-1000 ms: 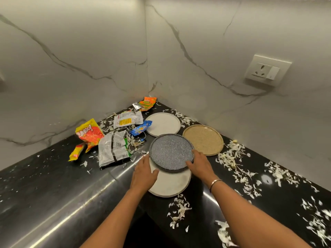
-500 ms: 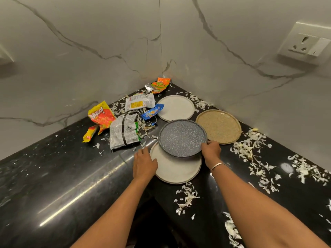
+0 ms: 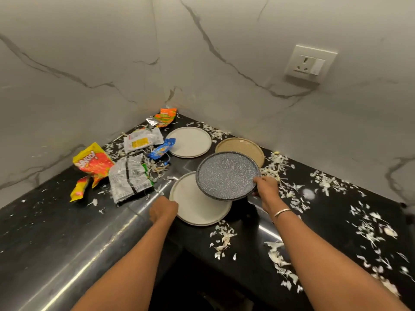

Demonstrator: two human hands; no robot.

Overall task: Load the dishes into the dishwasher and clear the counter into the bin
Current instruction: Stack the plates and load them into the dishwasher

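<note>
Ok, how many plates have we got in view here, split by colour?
White: 2, the far white plate and the near white plate.
Beige: 1, the beige plate.
Speckled grey: 1, the speckled grey plate, held at its rim by the right hand.
Total: 4 plates.

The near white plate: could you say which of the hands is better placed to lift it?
Left: the left hand is beside the near white plate; the right hand grips the speckled plate.

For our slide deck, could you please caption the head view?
Right hand holds speckled grey plate above white plate; left hand grips its rim.
</note>
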